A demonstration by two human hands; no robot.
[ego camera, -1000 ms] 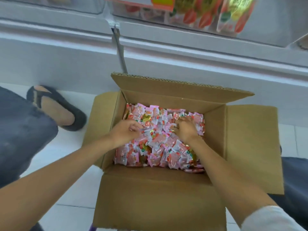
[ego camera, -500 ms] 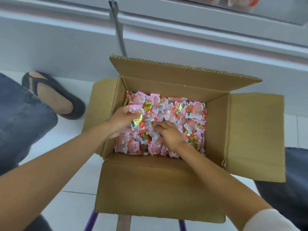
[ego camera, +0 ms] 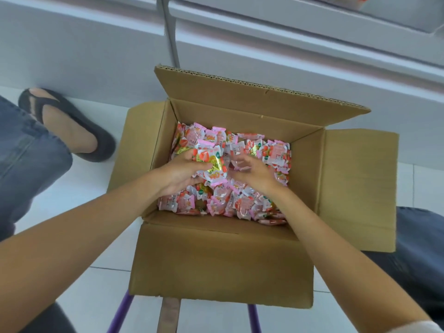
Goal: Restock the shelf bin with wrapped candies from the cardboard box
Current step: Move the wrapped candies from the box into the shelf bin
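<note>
Both the left hand and right hand clutch wrapped candies in the upward-open cardboard box, its long axis left-right.

White-tiled floor with thin grey joints, bounded at its far edge by the pale base of a shelf unit. Planted flat on the tiles toward the far left corner, close to that base: a foot in a dark sandal. Toward the near edge, purple tubes and a brown strip showing from beneath a cardboard box, their contact with the tiles cut off by the frame.
</note>
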